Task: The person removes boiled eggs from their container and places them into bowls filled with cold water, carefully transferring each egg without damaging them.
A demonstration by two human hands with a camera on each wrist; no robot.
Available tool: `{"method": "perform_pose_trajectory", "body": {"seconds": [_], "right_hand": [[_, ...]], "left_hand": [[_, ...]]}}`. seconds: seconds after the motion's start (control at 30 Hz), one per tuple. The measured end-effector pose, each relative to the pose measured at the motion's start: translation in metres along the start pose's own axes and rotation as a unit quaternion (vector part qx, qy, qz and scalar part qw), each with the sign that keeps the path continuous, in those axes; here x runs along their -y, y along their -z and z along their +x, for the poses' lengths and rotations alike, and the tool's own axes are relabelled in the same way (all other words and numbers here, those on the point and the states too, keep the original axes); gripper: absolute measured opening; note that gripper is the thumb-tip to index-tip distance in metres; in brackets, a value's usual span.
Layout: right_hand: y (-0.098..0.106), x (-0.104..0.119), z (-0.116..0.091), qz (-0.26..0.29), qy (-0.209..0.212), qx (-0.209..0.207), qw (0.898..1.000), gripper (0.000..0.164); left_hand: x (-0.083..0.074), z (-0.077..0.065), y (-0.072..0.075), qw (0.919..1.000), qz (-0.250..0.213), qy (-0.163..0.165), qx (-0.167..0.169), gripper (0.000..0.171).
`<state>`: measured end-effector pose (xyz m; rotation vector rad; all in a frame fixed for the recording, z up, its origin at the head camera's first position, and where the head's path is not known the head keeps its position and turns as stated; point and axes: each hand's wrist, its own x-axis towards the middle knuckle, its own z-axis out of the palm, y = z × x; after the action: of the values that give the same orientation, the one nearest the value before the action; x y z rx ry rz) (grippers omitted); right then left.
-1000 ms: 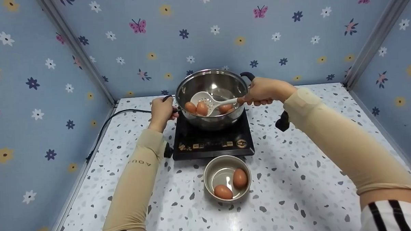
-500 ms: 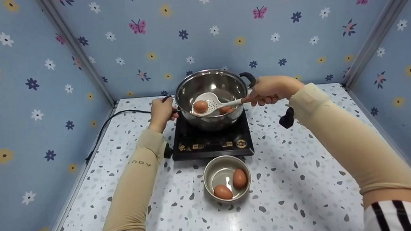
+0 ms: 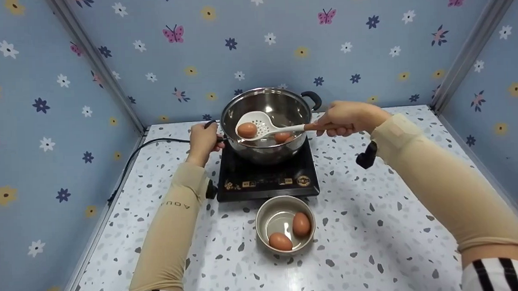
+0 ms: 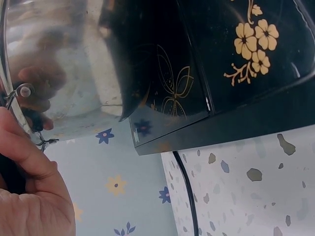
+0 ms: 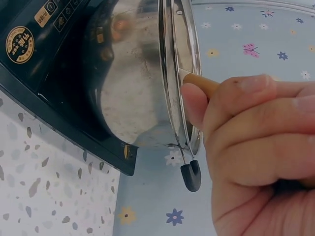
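Observation:
A steel pot (image 3: 270, 153) stands on a black induction cooker (image 3: 268, 189). My left hand (image 3: 203, 141) grips the pot's left black handle, its fingers curled round it in the left wrist view. With my right hand (image 3: 348, 118) I hold a white slotted spoon (image 3: 264, 125) by its brown handle (image 5: 202, 83). The spoon's head is inside the pot's mouth and bears one brown egg (image 3: 247, 130). Another brown egg (image 3: 283, 137) lies lower in the pot, partly behind the spoon's shaft.
In front of the cooker is a small metal bowl (image 3: 262, 238) with two brown eggs (image 3: 301, 224) in it. A black cord (image 3: 140, 146) runs along the left of the speckled table (image 3: 366, 245). Flower-patterned walls (image 3: 255, 38) close off the back and sides.
The slotted spoon first had two eggs at its head; now one rests in it. My right hand has shifted right and slightly down. The left hand stays on the pot handle.

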<state>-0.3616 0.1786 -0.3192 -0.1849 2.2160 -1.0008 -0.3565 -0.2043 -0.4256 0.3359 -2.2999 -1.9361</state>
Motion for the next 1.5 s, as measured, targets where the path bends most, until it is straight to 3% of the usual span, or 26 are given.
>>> {"method": "perform_pose_trajectory", "body": {"seconds": [0.5, 0.93, 1.5], "right_hand": [[0.005, -0.008, -0.020, 0.012, 0.002, -0.015, 1.000, 0.034], [0.009, -0.010, -0.043, 0.023, 0.002, -0.017, 1.000, 0.032], [0.017, -0.030, -0.072, 0.012, 0.018, -0.035, 0.999, 0.034]], "left_hand": [[0.000, 0.000, 0.000, 0.9995, 0.031, -0.005, -0.005, 0.038], [0.002, 0.001, 0.002, 0.9997, 0.023, -0.008, 0.007, 0.040], [0.001, -0.001, 0.001, 0.9995, 0.030, -0.012, 0.004, 0.037]]}}
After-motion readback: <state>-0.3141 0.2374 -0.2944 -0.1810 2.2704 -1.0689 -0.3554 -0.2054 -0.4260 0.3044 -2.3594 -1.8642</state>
